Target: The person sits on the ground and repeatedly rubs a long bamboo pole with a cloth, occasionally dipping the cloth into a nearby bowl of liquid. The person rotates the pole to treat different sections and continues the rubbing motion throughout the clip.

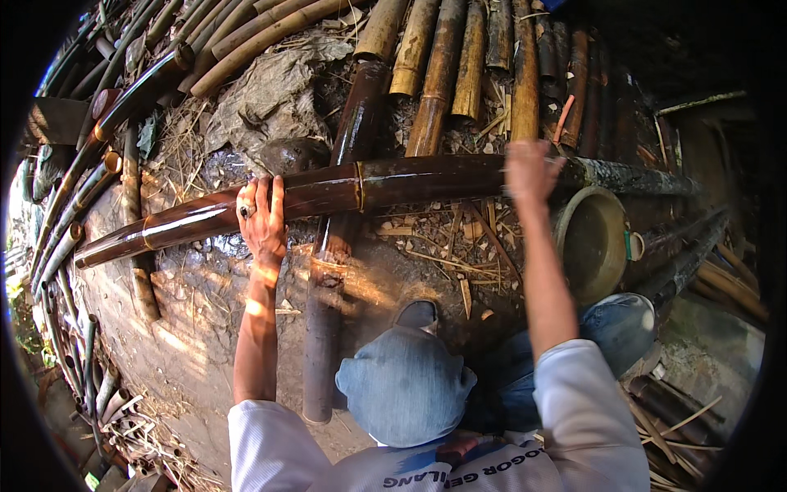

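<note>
A long dark bamboo pole (434,179), wet and glossy, lies crosswise in front of me, its left part nearer. My left hand (264,221), with a ring on one finger, grips it left of the middle, fingers laid over its top. My right hand (531,174) is on the pole farther right. Motion smears its fingers, and whether it holds anything cannot be made out. The pole rests across another dark bamboo piece (361,123) that runs toward me. Right of that hand, the pole's surface turns rough and greyish.
A round basin (592,246) with murky liquid stands right of my right arm, near my knee (619,328). Several bamboo poles (471,61) lie side by side beyond, and more are piled at the left (61,213). A crumpled sack (270,98) and chips litter the wet ground.
</note>
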Demonstrator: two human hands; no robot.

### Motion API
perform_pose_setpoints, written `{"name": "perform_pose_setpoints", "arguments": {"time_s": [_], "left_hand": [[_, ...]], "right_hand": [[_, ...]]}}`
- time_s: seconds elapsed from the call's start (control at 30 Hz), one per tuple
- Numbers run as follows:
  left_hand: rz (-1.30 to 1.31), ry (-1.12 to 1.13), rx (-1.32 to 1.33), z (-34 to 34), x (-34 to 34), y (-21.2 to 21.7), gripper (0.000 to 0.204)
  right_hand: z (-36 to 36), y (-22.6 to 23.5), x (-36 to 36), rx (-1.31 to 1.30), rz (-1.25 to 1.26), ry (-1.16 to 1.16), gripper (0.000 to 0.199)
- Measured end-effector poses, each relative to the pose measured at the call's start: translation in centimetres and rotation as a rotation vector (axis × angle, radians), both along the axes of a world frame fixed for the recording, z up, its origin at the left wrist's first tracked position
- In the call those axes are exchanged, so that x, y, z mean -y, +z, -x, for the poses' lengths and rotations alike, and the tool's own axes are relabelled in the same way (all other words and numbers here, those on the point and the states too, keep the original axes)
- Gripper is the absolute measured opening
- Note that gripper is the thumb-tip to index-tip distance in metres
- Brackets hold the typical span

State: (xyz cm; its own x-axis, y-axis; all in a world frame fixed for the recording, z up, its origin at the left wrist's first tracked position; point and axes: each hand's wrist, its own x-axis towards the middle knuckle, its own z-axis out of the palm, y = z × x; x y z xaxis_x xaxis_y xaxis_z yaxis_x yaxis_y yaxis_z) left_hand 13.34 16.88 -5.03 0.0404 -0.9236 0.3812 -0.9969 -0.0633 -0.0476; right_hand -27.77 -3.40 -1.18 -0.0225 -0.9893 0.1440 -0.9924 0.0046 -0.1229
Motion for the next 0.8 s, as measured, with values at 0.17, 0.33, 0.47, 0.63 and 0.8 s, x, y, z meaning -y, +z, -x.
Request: {"name": "perform_pose_setpoints", "arguments": {"time_s": [0.17,0.33,0.47,0.63,0.8], "left_hand": [[0.065,0.025,0.061,1.2,0.7,-0.7,0.07],[-0.593,0.118,0.132,-0.4,1.7,4.1,0.099],[-0.586,-0.109,0.019,-3.3,4.5,6.3,0.106],[-0.622,-0.061,-0.088,-3.7,4.1,3.9,0.102],[-0.354,-0.178,-0.007,-3.7,2.5,3.1,0.098]], "right_hand": [[-11.5,0.6,-3.8,0.284,-0.43,0.182,0.029],[-23.1,-3.6,-8.7,0.519,0.023,0.635,0.021],[-4.7,-4.0,-2.5,0.286,0.009,0.305,0.015],[1.7,-1.2,1.3,-0.177,-0.229,-0.033,0.027],[-25.8,-3.2,-9.8,-0.031,0.371,0.787,0.028]]}}
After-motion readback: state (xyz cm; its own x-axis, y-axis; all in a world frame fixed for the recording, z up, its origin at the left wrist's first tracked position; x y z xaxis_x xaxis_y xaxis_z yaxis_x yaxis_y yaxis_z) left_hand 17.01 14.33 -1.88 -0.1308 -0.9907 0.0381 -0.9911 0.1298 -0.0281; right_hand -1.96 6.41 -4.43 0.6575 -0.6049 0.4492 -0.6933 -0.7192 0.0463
